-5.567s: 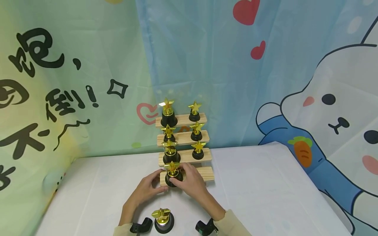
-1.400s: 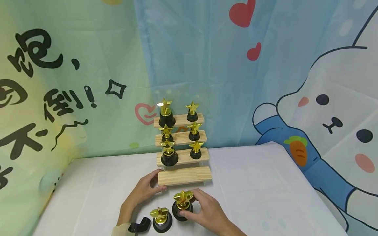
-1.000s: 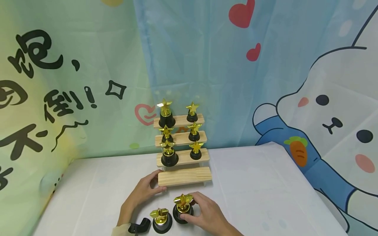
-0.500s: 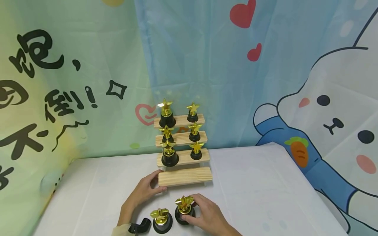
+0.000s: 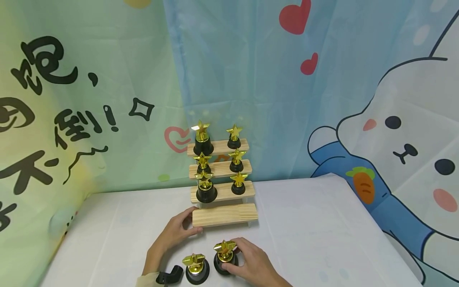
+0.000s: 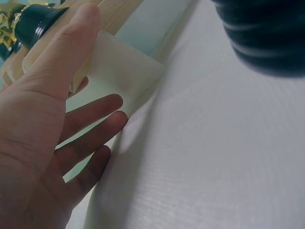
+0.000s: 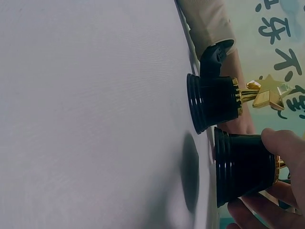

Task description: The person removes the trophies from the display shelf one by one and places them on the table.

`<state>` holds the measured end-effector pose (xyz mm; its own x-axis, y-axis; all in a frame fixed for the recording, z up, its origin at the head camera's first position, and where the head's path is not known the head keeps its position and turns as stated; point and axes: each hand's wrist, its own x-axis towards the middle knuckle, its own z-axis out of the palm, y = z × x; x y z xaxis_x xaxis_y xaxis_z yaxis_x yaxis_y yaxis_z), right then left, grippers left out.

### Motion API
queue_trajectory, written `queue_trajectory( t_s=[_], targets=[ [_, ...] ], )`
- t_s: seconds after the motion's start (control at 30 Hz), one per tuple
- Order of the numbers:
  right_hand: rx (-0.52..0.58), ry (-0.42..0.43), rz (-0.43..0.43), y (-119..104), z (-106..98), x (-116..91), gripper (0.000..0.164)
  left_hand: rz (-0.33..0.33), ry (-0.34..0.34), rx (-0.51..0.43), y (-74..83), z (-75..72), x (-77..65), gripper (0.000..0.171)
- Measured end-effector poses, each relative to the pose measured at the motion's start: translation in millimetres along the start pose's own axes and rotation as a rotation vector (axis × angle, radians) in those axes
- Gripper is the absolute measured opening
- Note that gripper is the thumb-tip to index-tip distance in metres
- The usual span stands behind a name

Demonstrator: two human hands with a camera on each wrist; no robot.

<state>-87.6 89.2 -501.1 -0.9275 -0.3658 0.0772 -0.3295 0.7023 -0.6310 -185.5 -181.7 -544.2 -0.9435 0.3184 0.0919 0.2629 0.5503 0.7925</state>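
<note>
My right hand [image 5: 252,261] grips a gold star trophy [image 5: 225,255] by its black base. In the right wrist view this trophy [image 7: 243,167] hangs slightly above the table, its shadow apart from it. Just left of it a second star trophy [image 5: 197,269] stands upright on the table. My left hand [image 5: 177,229] holds the left end of the lowest board [image 5: 226,214] of a stepped wooden display stand. In the left wrist view the thumb [image 6: 78,28] lies along the board's edge, the index finger is partly hidden behind it, and the other fingers reach out loosely.
On the three upper boards [image 5: 224,169] stand pairs of gold star trophies, one left and one right, such as the back left one [image 5: 202,139]. A white cloth covers the table [image 5: 305,231]. A printed curtain [image 5: 251,79] hangs behind.
My right hand has taken the trophy off the lowest board and brought it toward me, beside the other trophy. Over the last second it drifts slightly nearer and right. My left hand stays put.
</note>
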Motion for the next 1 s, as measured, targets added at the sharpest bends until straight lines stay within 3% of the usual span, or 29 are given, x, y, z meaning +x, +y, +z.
queue_trajectory(
  t_s=[0.47,1.0],
  targets=[
    [-0.015,-0.042,0.058,-0.2,2.2,-1.2,0.055,0.022,0.004,0.010,-0.3,0.2,-0.6,0.062],
    [-0.014,-0.051,0.053,3.8,4.3,-4.5,0.057,0.017,-0.003,0.006,-0.8,0.1,0.1,0.062]
  ],
)
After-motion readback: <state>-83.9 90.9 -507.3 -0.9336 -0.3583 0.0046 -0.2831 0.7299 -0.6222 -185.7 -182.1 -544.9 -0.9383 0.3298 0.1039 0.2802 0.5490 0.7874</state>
